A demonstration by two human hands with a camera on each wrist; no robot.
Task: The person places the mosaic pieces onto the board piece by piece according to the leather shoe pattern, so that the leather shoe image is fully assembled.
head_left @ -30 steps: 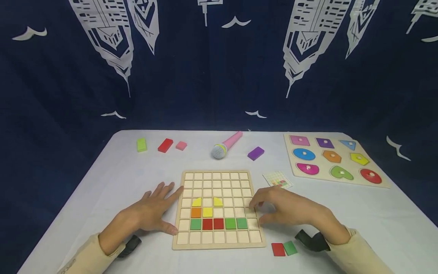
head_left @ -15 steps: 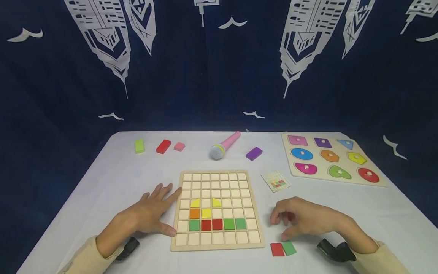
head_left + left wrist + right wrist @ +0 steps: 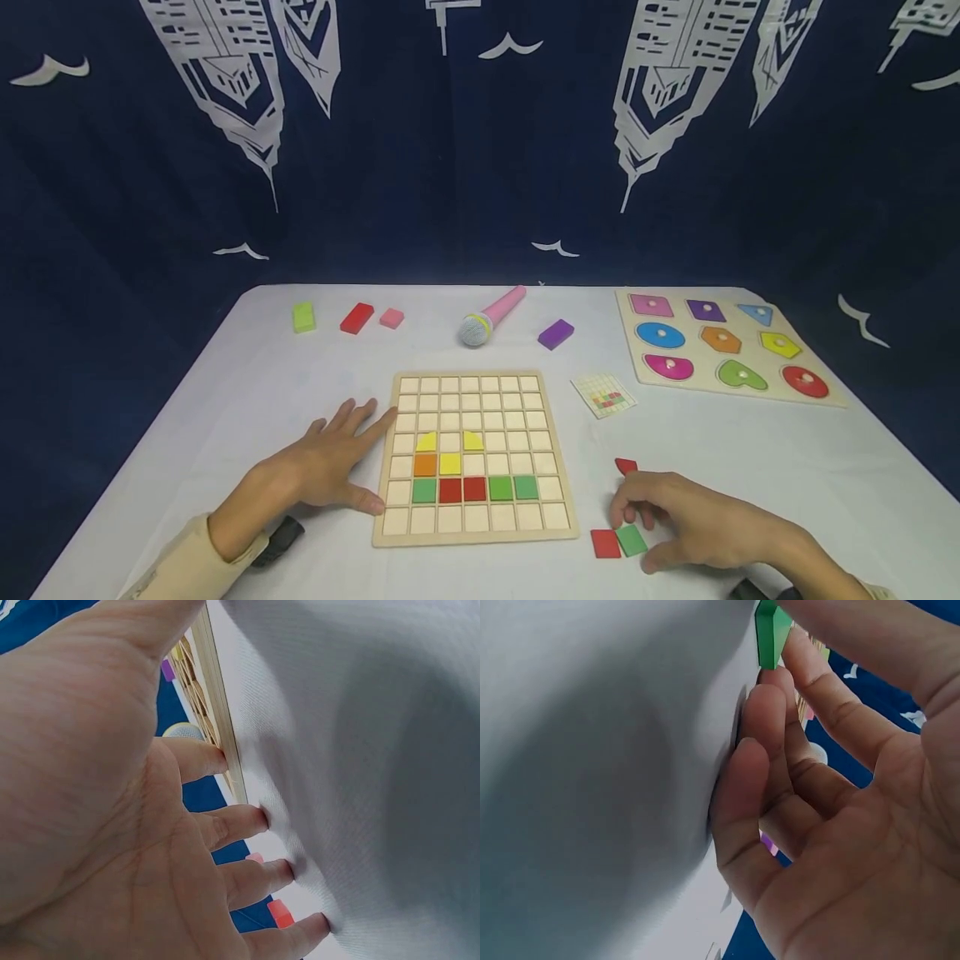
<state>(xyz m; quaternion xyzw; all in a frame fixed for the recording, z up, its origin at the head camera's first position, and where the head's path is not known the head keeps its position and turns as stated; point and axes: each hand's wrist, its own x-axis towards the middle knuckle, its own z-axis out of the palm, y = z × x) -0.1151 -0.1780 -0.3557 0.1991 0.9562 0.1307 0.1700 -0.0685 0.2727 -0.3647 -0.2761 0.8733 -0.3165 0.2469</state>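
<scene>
A wooden grid board [image 3: 480,529] lies at the table's middle. Coloured tiles fill some of its cells, among them two red squares [image 3: 462,489], an orange tile [image 3: 424,464] and a yellow square [image 3: 450,463]. My left hand [image 3: 318,467] is spread along the board's left side, index finger and thumb at its edge, the other fingertips on the cloth. My right hand [image 3: 697,518] is low over the table, thumb and fingers curving around a loose green tile [image 3: 632,540] with a gap between them. In the right wrist view the green tile [image 3: 771,636] appears beside the fingertips.
Beside the green tile lies a red tile [image 3: 605,544]; another red piece [image 3: 626,465] shows partly behind the right hand. A pattern card [image 3: 603,395] and a shape puzzle [image 3: 682,387] lie right. Toward the back are a toy microphone [image 3: 491,317] and several blocks, one purple [image 3: 556,334].
My right hand has moved from the board's right edge toward the front right, down to the loose green tile, uncovering a red piece behind it. The left hand has stayed at the board.
</scene>
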